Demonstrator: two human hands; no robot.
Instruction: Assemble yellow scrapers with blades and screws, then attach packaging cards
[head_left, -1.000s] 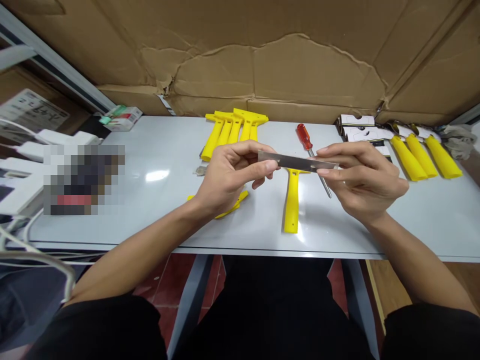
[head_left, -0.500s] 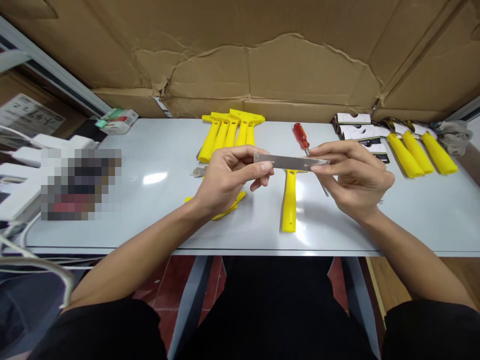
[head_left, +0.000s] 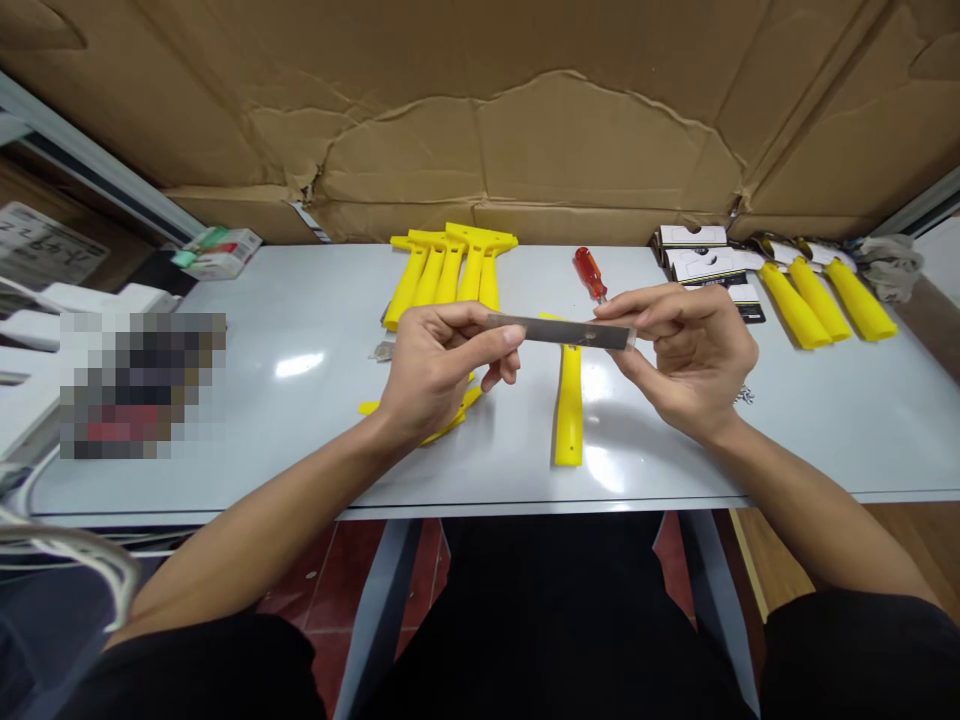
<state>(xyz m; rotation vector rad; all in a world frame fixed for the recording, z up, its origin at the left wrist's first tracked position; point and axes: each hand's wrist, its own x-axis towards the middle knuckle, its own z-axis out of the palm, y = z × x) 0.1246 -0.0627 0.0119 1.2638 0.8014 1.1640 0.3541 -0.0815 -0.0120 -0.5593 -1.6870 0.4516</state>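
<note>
Left grip (head_left: 435, 365) pinches metal strip (head_left: 559, 333), right grip's closure (head_left: 690, 355) cannot be judged; slackening could drop it onto yellow handle (head_left: 568, 410) below.

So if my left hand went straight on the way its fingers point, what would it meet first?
Beyond the metal strip your left hand holds, probably your right hand, near the strip's other end; one view leaves depth unclear.
</note>
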